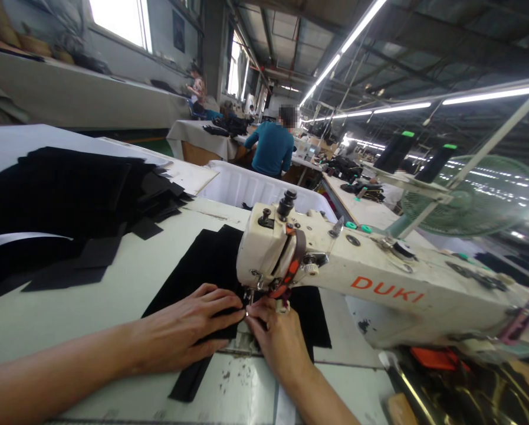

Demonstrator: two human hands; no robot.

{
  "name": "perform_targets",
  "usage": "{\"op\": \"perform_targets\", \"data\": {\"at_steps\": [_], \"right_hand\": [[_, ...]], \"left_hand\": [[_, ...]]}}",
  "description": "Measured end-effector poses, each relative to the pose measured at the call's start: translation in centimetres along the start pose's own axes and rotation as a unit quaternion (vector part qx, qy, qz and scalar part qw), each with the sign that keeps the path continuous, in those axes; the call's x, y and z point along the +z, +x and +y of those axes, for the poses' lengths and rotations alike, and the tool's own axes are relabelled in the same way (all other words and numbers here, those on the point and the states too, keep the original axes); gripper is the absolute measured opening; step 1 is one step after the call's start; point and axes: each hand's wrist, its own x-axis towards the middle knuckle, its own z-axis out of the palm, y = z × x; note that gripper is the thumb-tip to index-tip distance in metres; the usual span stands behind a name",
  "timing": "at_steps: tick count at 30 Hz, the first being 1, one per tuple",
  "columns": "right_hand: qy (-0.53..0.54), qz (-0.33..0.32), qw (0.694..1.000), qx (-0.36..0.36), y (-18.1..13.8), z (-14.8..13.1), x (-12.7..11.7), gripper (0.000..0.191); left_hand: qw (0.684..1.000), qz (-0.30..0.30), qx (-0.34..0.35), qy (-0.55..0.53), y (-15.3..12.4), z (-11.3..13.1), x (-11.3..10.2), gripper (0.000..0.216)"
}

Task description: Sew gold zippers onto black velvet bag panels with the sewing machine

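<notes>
A white sewing machine (326,254) with DUKI lettering stands over a piece of black fabric (202,265), which spreads to both sides of its needle area. My left hand (184,330) lies on the fabric left of the presser foot (250,297), fingers stretched out and fingertips close to it. Just in front of the foot, my right hand (279,336) has thumb and forefinger pinched together at the fabric's edge. A small bright spot shows by the fingertips; I cannot make out what it is. A narrow black strip (191,378) extends toward me below my left hand.
Stacked black fabric pieces (69,195) cover the table's left side. A white plastic bin (264,183) sits behind the machine. Thread cones (394,152) and a green fan (472,195) stand at right. One person in a blue top (270,147) sits ahead.
</notes>
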Motion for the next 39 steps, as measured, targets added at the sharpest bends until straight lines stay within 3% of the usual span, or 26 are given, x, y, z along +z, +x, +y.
{"op": "perform_targets", "data": {"at_steps": [4,10,18,21,27,30,33,36,39], "right_hand": [[-0.004,-0.003,1.0,0.009,0.1,0.4,0.1,0.025],[-0.086,0.004,0.99,0.109,-0.1,0.1,-0.8,0.027],[-0.193,-0.013,0.977,0.092,1.7,0.5,1.2,0.011],[-0.204,-0.015,0.975,0.089,2.8,1.7,2.1,0.016],[-0.216,-0.026,0.976,-0.002,0.9,2.3,-0.9,0.011],[-0.244,-0.006,0.968,-0.056,-0.7,1.8,-2.0,0.03],[-0.23,-0.017,0.957,-0.178,-0.8,1.9,-1.4,0.04],[-0.186,-0.042,0.955,-0.225,-0.2,2.4,-1.4,0.026],[-0.16,-0.069,0.963,-0.206,-0.5,2.4,-4.1,0.006]], "left_hand": [[1.0,0.005,-0.009,0.011,0.2,-0.4,0.7,0.046],[1.0,-0.002,-0.016,0.003,0.2,-0.5,1.3,0.044],[1.0,0.009,0.005,0.029,0.2,-0.9,1.5,0.042],[0.999,0.006,0.01,0.037,0.3,-0.9,1.5,0.041],[0.999,0.007,0.006,0.04,0.2,-0.8,1.7,0.043],[1.0,0.01,-0.006,0.028,0.3,-0.5,1.5,0.043],[1.0,0.013,-0.015,0.02,0.3,-0.3,1.4,0.044],[0.999,0.027,-0.012,0.016,0.2,-0.4,1.7,0.044],[0.999,0.045,-0.003,0.021,0.1,-0.5,1.9,0.044]]}}
